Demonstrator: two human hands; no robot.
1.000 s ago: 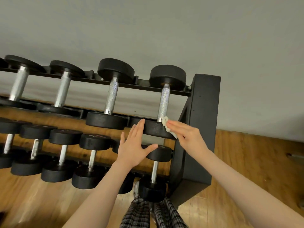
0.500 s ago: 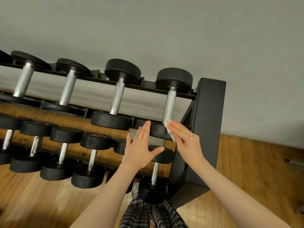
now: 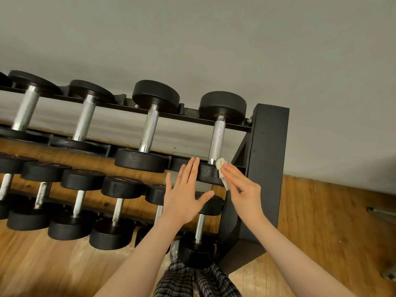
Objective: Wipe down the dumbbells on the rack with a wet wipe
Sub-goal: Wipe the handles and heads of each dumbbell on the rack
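A black two-tier rack [image 3: 265, 159] holds several black dumbbells with silver handles. The rightmost upper dumbbell [image 3: 216, 138] stands at the rack's right end. My right hand [image 3: 242, 187] presses a small white wet wipe [image 3: 221, 171] with straight fingers against the right side of that dumbbell's near head [image 3: 207, 172]. My left hand [image 3: 186, 194] lies flat and open, fingers straight, its fingertips touching the left side of the same head. Part of the head is hidden behind both hands.
Other upper dumbbells [image 3: 147, 129] sit to the left, smaller ones [image 3: 116, 209] on the lower tier. A grey wall is behind, wooden floor [image 3: 332, 228] below. A metal object [image 3: 383, 211] lies on the floor at far right. My plaid trouser legs [image 3: 192, 279] show at the bottom.
Both hands stay on the near head of the rightmost upper dumbbell. The wipe has slid slightly along the head's right side, and the view has shifted a little.
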